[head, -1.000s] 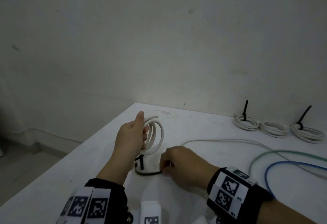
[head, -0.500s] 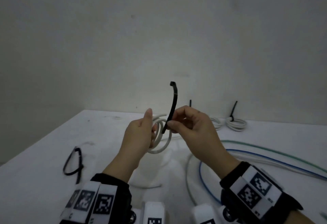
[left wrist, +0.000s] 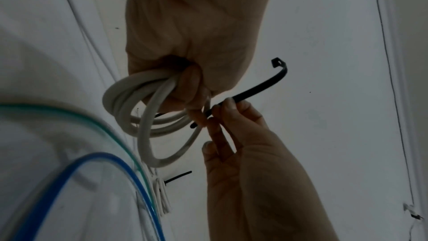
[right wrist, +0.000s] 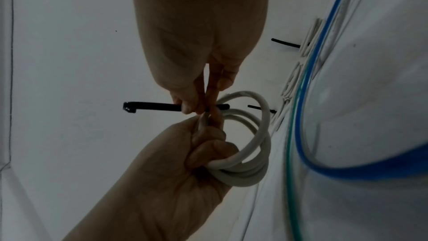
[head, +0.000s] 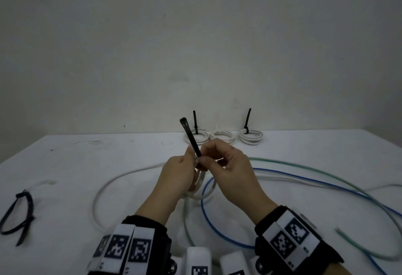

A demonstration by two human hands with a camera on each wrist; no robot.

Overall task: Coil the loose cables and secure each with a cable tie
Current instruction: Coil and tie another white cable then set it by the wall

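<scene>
My left hand (head: 180, 174) grips a small coil of white cable (left wrist: 129, 109) above the table; the coil (right wrist: 252, 146) hangs from its curled fingers. My right hand (head: 221, 163) pinches a black cable tie (head: 191, 138) between thumb and forefinger right beside the left fingertips. The tie's head end sticks up and away, and its tip (right wrist: 223, 106) pokes just past the coil's strands. The rest of the white cable (head: 113, 183) trails over the table.
Three tied white coils (head: 221, 137) sit at the table's back edge, black tie tails upright. Loose blue (head: 304, 181) and green (head: 326, 172) cables sprawl on the right. Spare black ties (head: 19, 216) lie at the left. A wall stands close behind the white table (head: 87, 157).
My right hand picked a black tie up from the table and brought it to the coil. Both hands have moved toward the table's centre, and the tie now tilts left.
</scene>
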